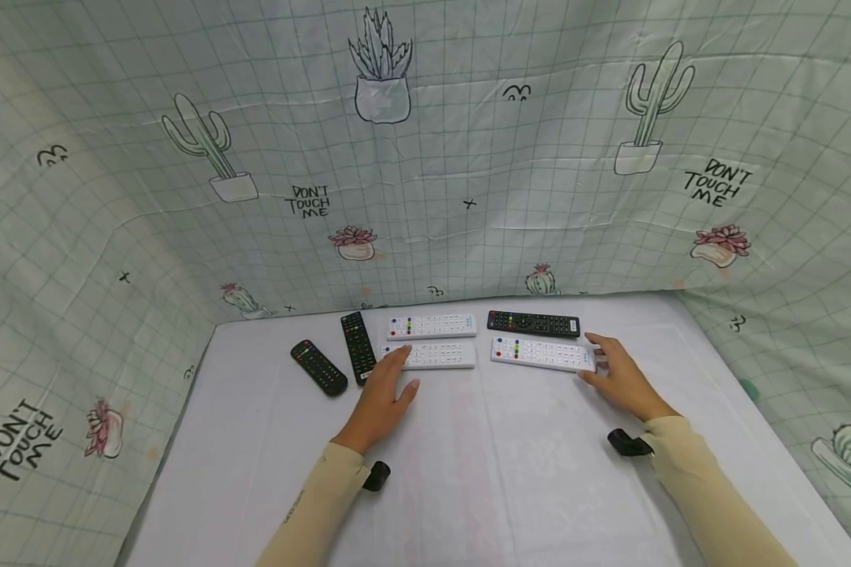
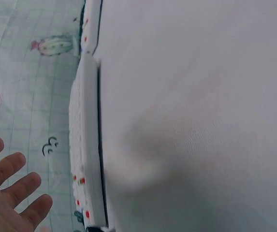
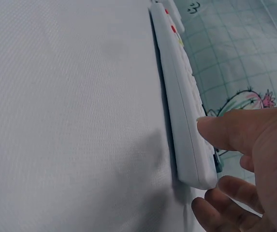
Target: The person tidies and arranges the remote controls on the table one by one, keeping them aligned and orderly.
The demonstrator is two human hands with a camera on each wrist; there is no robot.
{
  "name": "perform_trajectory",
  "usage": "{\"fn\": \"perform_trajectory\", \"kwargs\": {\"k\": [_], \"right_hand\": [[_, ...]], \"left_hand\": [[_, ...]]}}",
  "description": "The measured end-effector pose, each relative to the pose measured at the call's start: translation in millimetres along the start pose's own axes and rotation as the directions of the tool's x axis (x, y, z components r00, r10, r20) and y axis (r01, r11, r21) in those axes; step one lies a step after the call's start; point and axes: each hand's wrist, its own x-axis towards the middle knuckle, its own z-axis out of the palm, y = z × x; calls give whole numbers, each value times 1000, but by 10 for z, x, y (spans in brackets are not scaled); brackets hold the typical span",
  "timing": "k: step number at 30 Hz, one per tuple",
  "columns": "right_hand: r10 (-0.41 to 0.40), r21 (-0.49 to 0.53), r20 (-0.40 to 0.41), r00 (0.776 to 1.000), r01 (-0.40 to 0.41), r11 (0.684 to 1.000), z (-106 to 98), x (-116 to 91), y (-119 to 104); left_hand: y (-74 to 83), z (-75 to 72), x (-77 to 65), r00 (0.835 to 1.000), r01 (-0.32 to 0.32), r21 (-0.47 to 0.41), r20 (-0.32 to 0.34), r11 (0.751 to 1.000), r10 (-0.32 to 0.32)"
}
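Observation:
My left hand [image 1: 381, 400] hovers with spread fingers at the left end of a white remote control [image 1: 440, 356]. In the left wrist view the fingers [image 2: 22, 188] are apart and hold nothing. My right hand [image 1: 626, 379] is at the right end of another white remote [image 1: 542, 354]. Its thumb [image 3: 230, 129] overlaps the remote's upper edge in the right wrist view, while the loosely bent fingers lie past the end. A black remote [image 1: 358, 346] stands angled just beyond the left fingertips, its lower end partly hidden by them.
Behind the two white remotes lie a third white remote [image 1: 432, 326] and a black remote [image 1: 533, 324]. A shorter black remote [image 1: 319, 368] rests slanted at the left. All are on a white-covered table [image 1: 482, 488], with a printed cloth [image 1: 454, 157] hanging behind and at the sides.

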Motion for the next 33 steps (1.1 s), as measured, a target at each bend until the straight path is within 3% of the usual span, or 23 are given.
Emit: {"fn": "perform_trajectory", "kwargs": {"k": [6, 17, 27, 33], "right_hand": [[18, 8, -11, 1000, -18, 1000, 31, 41, 36], [78, 6, -18, 997, -78, 997, 47, 80, 53], [119, -1, 14, 993, -119, 993, 18, 125, 59], [137, 1, 33, 990, -137, 991, -3, 133, 63]], "left_hand": [[173, 140, 112, 997, 36, -117, 71, 993, -27], [403, 415, 323, 981, 114, -280, 183, 953, -63], [544, 625, 438, 975, 149, -388, 213, 910, -69], [583, 750, 515, 969, 184, -396, 228, 899, -98]]}}
